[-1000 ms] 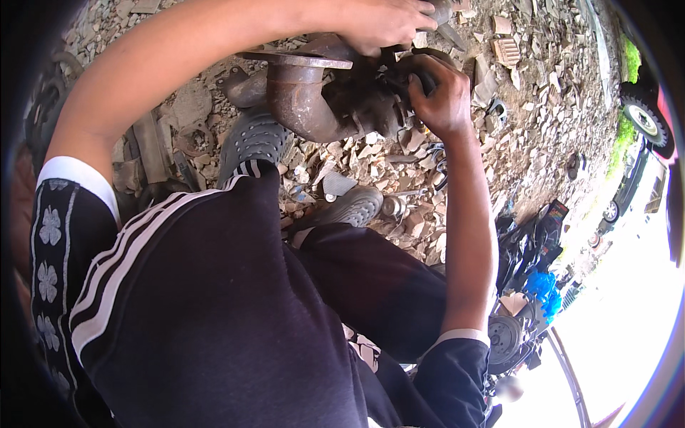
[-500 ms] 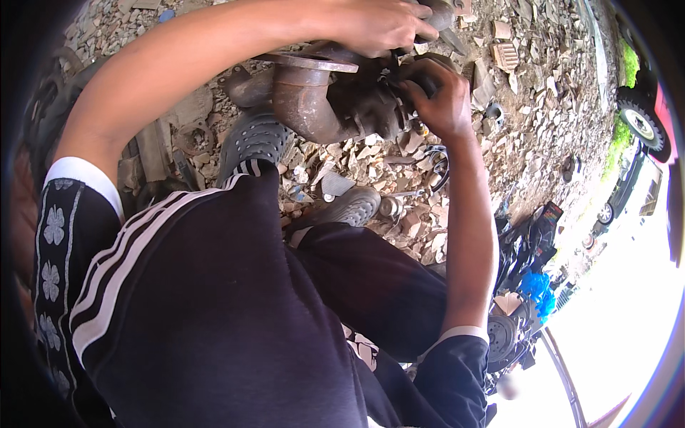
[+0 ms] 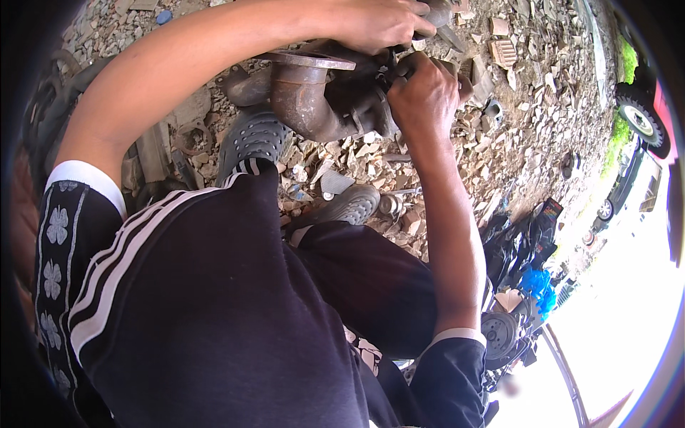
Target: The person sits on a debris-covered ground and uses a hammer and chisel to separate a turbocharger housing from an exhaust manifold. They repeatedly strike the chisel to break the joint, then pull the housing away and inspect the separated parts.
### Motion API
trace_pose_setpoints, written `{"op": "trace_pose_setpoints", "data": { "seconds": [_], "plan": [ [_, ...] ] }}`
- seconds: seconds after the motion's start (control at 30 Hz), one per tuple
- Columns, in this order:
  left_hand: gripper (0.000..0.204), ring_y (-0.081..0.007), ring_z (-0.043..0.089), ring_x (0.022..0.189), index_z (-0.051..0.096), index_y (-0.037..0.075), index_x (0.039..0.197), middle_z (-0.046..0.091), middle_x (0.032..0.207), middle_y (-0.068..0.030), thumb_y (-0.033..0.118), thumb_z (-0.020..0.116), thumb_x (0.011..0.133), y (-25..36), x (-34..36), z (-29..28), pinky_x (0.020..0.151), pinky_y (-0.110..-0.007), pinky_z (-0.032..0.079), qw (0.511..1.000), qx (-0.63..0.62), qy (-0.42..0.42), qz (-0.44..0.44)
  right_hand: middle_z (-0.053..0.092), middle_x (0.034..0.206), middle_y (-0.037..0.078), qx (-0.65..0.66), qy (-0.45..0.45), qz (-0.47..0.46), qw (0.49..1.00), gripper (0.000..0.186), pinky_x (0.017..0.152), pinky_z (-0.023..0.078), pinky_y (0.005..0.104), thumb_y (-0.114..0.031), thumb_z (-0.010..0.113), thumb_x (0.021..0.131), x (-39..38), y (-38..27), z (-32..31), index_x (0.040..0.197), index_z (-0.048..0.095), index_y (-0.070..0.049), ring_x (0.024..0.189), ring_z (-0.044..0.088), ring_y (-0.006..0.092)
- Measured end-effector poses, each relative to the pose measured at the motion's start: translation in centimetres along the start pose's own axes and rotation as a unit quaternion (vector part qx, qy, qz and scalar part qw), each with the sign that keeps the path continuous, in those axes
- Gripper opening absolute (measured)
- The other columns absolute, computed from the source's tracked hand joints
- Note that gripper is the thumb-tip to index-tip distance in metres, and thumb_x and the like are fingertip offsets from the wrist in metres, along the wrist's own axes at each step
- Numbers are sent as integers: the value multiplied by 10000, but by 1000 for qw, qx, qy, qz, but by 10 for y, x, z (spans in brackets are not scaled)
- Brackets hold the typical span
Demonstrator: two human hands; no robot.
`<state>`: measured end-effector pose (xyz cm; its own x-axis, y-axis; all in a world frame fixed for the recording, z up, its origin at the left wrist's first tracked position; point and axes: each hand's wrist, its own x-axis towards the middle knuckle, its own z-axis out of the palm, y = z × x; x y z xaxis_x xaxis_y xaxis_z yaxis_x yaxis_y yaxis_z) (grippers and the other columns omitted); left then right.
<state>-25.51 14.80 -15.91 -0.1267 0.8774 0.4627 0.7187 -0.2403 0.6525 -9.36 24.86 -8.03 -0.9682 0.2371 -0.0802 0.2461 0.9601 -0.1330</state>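
Observation:
A rusty metal elbow pipe (image 3: 300, 96) with a flat flange (image 3: 307, 60) stands over the rubble in front of my feet, joined to a darker metal body on its right. My left hand (image 3: 378, 27) lies across the top of this assembly, its fingers curled round a dark part near the upper edge. Just below and to the right, my right hand (image 3: 426, 93) is closed against the assembly's right side with its back toward me. What its fingers grip is hidden behind the knuckles. A greyish rounded metal end (image 3: 439, 13) shows beyond my left fingertips.
Broken stone and brick rubble (image 3: 528, 121) covers the ground. My grey perforated shoes (image 3: 253, 139) are close beneath the pipe. Loose metal parts (image 3: 391, 205) lie by the right shoe. Black plastic bags (image 3: 524, 239) and a blue bag (image 3: 539, 291) are at the right; vehicles (image 3: 631, 185) stand farther off.
My right hand has turned over, its back now showing, and has shifted left against the metal assembly. The right forearm swung left with it. My left hand stays nearly in place.

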Motion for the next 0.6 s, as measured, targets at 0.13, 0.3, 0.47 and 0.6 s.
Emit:
{"op": "trace_pose_setpoints", "data": {
  "seconds": [0.13, 0.3, 0.47, 0.6],
  "plan": [
    [203, -356, 565, 1089, 730, -22, 774, 639, 1267, -213, 112, 600, 854, 3, 3, -8, 984, -425, 481, 993, 85, -64, 48, 760, 925, 186, 25, -15, -7, 1000, 145, 891, 536, 447, -125, 725, 817, 3, 5, -9, 938, 754, -50, 897, 734, 349],
    [198, -364, 566, 1103, 738, -13, 790, 630, 1275, -212, 108, 593, 850, 7, 3, -12, 997, -440, 472, 987, 121, -92, 46, 753, 842, 198, 142, -27, 2, 990, 114, 944, 507, 459, -107, 693, 839, -3, 16, -7, 918, 753, -50, 796, 732, 359],
    [194, -369, 563, 1131, 726, -48, 829, 624, 1264, -223, 85, 591, 869, 6, 2, -4, 1025, -458, 458, 996, 20, -56, -64, 766, 857, 154, 67, -33, 10, 997, 173, 846, 565, 407, -178, 754, 832, -2, 11, -5, 975, 778, -84, 818, 750, 334],
    [184, -369, 549, 1152, 703, -73, 924, 624, 1256, -228, 62, 582, 891, 8, 2, -4, 1043, -464, 448, 994, 7, -44, -102, 758, 836, 159, 53, -37, 11, 998, 173, 831, 561, 426, -208, 784, 810, 0, 9, -7, 943, 775, -97, 799, 740, 349]
  ]
}}
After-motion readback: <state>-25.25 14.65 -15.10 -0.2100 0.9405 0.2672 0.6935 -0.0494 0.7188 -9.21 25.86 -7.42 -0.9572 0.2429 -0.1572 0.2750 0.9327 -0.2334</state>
